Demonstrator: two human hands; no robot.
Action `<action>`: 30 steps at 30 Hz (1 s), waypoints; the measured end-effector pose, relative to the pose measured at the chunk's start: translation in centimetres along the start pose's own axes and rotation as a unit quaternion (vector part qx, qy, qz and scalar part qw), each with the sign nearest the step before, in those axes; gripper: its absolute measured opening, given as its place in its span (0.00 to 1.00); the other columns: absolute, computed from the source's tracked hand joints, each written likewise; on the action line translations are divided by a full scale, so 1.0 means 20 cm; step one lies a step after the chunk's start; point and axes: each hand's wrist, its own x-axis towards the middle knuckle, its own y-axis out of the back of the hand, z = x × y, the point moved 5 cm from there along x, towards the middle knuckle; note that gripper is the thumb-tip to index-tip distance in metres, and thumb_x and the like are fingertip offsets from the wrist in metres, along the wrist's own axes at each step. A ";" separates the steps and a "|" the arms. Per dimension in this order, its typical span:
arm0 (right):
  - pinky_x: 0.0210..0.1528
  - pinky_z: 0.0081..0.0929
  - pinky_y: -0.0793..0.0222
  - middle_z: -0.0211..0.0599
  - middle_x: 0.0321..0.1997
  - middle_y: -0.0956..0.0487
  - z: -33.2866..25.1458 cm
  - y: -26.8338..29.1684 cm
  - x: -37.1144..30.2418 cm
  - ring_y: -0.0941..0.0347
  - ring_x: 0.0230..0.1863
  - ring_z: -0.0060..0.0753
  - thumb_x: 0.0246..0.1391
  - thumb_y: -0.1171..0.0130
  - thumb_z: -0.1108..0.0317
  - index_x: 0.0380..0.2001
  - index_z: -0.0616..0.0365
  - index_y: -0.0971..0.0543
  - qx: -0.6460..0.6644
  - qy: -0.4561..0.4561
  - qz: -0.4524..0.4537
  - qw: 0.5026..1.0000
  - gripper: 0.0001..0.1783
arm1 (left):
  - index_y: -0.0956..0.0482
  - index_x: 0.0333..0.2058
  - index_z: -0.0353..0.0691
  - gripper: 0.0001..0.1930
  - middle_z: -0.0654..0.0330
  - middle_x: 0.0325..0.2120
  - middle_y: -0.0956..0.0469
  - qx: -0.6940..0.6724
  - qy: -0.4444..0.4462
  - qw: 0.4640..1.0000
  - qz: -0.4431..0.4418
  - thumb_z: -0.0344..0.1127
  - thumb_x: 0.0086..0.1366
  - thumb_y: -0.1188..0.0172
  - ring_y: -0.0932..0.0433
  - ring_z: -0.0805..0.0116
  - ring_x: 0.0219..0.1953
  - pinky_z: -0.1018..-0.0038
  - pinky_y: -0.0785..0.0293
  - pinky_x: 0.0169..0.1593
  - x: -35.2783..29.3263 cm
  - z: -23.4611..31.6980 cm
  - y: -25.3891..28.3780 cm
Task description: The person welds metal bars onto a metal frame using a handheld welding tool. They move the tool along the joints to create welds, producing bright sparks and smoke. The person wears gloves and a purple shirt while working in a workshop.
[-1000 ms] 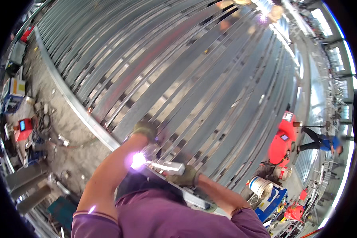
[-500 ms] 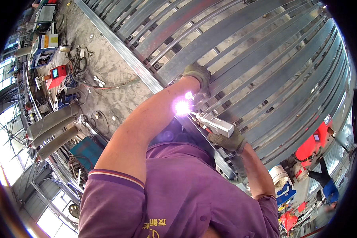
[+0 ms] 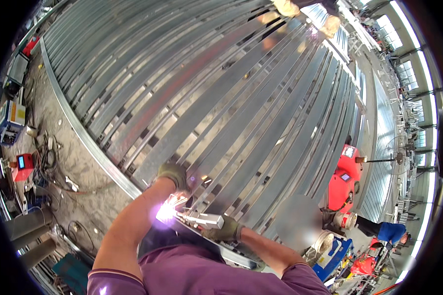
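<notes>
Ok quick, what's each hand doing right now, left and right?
Left hand: gloved, resting on the metal frame; grip cannot be told.
Right hand: gloved, closed around the welding torch.

A red machine (image 3: 346, 179) stands right, a blue box (image 3: 11, 124) far left
</notes>
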 end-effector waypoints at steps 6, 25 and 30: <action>0.64 0.33 0.23 0.37 0.59 0.10 -0.05 0.03 -0.03 0.15 0.58 0.34 0.59 0.21 0.42 0.68 0.48 0.17 -0.049 -0.054 0.000 0.997 0.38 | 0.10 0.60 0.55 0.41 0.57 0.60 0.12 0.024 -0.031 0.999 0.004 0.78 0.56 0.29 0.14 0.52 0.63 0.55 0.18 0.65 0.04 0.03 0.00; 0.63 0.29 0.19 0.36 0.61 0.10 -0.12 0.05 -0.12 0.13 0.59 0.28 0.58 0.19 0.52 0.66 0.55 0.18 0.021 -0.103 0.001 0.994 0.36 | 0.09 0.59 0.50 0.39 0.59 0.62 0.13 -0.003 -0.010 1.000 -0.016 0.72 0.58 0.27 0.15 0.51 0.63 0.53 0.19 0.65 -0.05 0.03 0.07; 0.65 0.30 0.21 0.37 0.60 0.10 -0.03 0.06 -0.10 0.14 0.60 0.32 0.57 0.18 0.51 0.67 0.54 0.18 0.008 -0.055 0.018 0.998 0.38 | 0.09 0.59 0.50 0.39 0.60 0.60 0.12 0.029 -0.029 0.999 0.014 0.73 0.58 0.28 0.14 0.52 0.62 0.54 0.17 0.62 -0.05 0.04 0.07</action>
